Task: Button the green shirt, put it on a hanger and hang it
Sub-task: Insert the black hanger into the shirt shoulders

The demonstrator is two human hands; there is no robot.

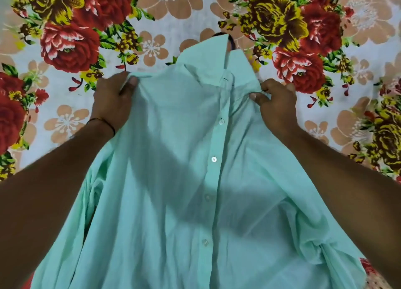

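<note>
The pale green shirt (173, 180) lies front up across the middle of the view, collar pointing away from me. Its placket is closed, with several white buttons (214, 159) running down the centre. My left hand (112, 102) pinches the left shoulder seam, thumb on top of the cloth. My right hand (277, 106) grips the right shoulder the same way. A dark curved hook of a hanger (232, 43) sticks out past the collar; the rest of the hanger is hidden inside the shirt.
Under the shirt spreads a bedsheet (169, 23) printed with large red, yellow and peach flowers, filling the whole view. A thin dark band circles my left wrist (104, 123).
</note>
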